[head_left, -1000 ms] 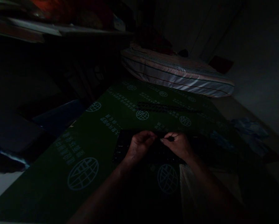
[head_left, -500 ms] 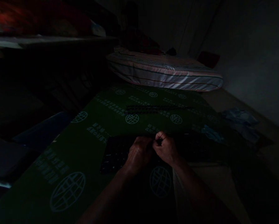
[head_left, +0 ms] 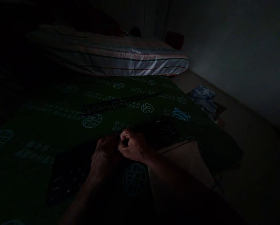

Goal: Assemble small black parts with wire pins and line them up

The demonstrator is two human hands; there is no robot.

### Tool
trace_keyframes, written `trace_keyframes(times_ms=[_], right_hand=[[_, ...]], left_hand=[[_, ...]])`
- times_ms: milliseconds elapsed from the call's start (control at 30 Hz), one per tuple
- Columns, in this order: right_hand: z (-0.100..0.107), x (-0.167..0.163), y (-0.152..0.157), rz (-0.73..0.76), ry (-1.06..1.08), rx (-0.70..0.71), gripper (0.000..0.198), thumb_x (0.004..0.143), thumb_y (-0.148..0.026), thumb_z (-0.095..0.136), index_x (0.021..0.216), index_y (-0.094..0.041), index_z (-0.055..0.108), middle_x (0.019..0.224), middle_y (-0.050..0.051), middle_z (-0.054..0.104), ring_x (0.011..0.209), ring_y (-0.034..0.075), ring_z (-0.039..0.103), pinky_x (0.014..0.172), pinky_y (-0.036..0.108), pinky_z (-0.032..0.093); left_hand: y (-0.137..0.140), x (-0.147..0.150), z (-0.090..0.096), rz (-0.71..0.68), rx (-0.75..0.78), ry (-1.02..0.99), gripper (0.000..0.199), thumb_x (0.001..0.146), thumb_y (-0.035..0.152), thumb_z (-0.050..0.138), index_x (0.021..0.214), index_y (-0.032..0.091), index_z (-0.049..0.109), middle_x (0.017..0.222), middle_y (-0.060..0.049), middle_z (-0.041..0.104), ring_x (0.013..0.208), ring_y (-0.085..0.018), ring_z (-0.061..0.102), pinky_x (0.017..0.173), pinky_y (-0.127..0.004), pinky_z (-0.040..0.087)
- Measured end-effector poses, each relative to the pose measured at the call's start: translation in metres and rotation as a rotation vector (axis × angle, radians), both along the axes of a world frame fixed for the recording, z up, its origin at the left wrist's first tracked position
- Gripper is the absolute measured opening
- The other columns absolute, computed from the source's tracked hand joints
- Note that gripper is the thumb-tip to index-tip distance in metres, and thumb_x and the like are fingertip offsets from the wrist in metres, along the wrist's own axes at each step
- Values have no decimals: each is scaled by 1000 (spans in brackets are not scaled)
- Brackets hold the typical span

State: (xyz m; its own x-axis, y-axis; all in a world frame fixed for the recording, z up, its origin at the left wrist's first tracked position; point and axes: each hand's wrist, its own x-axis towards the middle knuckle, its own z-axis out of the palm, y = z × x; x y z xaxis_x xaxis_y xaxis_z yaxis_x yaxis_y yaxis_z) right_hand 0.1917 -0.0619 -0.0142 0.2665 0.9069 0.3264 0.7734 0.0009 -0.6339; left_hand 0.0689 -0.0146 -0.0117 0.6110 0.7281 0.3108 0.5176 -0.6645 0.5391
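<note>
A long dark panel (head_left: 71, 172) dotted with small pale marks lies across the green printed surface, its right end (head_left: 164, 131) showing beyond my hands. Over its middle, my left hand (head_left: 104, 153) is closed, the fingertips turned away and lost in shadow. Right beside it, my right hand (head_left: 134, 146) is curled, with thumb and forefinger pinched together. What sits in either pinch is too dark to make out. Farther off lie narrow dark strips (head_left: 111, 103) with similar small marks, untouched by either hand.
A pale flat piece (head_left: 182, 159) lies under my right forearm. A crumpled blue cloth (head_left: 181, 114) rests near the right edge. Beyond stands a mattress with a striped cover (head_left: 130, 62); bluish fabric (head_left: 203, 95) is heaped on the floor. The room is very dim.
My view has swung to the right, so everything appears farther left. Both hands stay close together over the panel in nearly the same closed pose.
</note>
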Motion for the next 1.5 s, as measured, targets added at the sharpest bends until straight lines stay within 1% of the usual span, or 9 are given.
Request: trace_keyframes(times_ms=[100, 233, 400, 567, 800, 1033, 1233, 1333, 1500], right_hand=[[-1, 1, 0, -25, 31, 10, 9, 69, -26, 52, 77, -23, 50, 64, -2, 60, 57, 13, 57, 59, 23, 42], [-5, 3, 0, -44, 111, 37, 7, 69, -26, 51, 76, -23, 50, 65, -2, 59, 56, 12, 54, 59, 22, 42], [-9, 6, 2, -53, 218, 82, 4, 67, -25, 50, 70, -23, 48, 66, -3, 57, 60, 11, 52, 59, 22, 42], [-8, 8, 1, -68, 361, 85, 7, 66, -27, 50, 69, -22, 47, 60, -5, 52, 51, 10, 46, 51, 20, 39], [-2, 9, -1, -58, 499, 84, 11, 66, -31, 53, 68, -21, 48, 57, -6, 48, 50, 9, 44, 49, 20, 37], [0, 11, -3, 19, 573, 142, 18, 70, -35, 54, 63, -21, 45, 58, -5, 48, 54, 9, 46, 53, 20, 40], [-2, 9, -3, 64, 647, 155, 21, 71, -37, 59, 64, -20, 50, 57, -5, 49, 52, 8, 45, 51, 20, 40], [-3, 8, -2, 91, 784, 187, 20, 71, -38, 62, 68, -19, 56, 57, -5, 52, 49, 7, 46, 49, 20, 41], [-3, 7, -4, 186, 874, 237, 26, 77, -37, 58, 96, -20, 64, 69, -2, 62, 53, 8, 53, 51, 20, 45]], left_hand=[[-2, 1, 2, -7, 25, 71, 33, 72, 22, 44, 99, 19, 64, 105, -10, 64, 97, -32, 54, 76, -40, 47], [-2, 2, 4, -29, 42, 110, 30, 73, 23, 44, 93, 18, 65, 108, -11, 63, 98, -33, 53, 77, -43, 47], [-1, 3, 0, -18, 52, 88, 31, 76, 25, 43, 98, 20, 64, 108, -9, 64, 100, -31, 54, 82, -42, 46], [-1, 3, -2, -23, 37, 68, 30, 78, 28, 44, 100, 22, 63, 108, -8, 64, 100, -29, 54, 84, -40, 45], [-7, 4, 2, 8, -11, 15, 31, 79, 31, 43, 99, 18, 64, 109, -10, 64, 104, -31, 54, 86, -42, 44], [-9, -1, 0, 50, -80, -61, 28, 78, 36, 48, 95, 21, 65, 98, -7, 67, 92, -27, 60, 84, -35, 45], [-8, -5, -2, 103, -168, -86, 32, 76, 43, 50, 94, 21, 66, 94, -5, 69, 84, -25, 63, 79, -33, 49], [-9, -4, 0, 106, -223, -129, 35, 76, 43, 50, 100, 21, 64, 100, -4, 68, 88, -24, 64, 82, -34, 49], [-11, -6, 3, 162, -299, -245, 33, 75, 43, 53, 95, 19, 63, 99, -6, 69, 90, -23, 64, 80, -32, 51]])
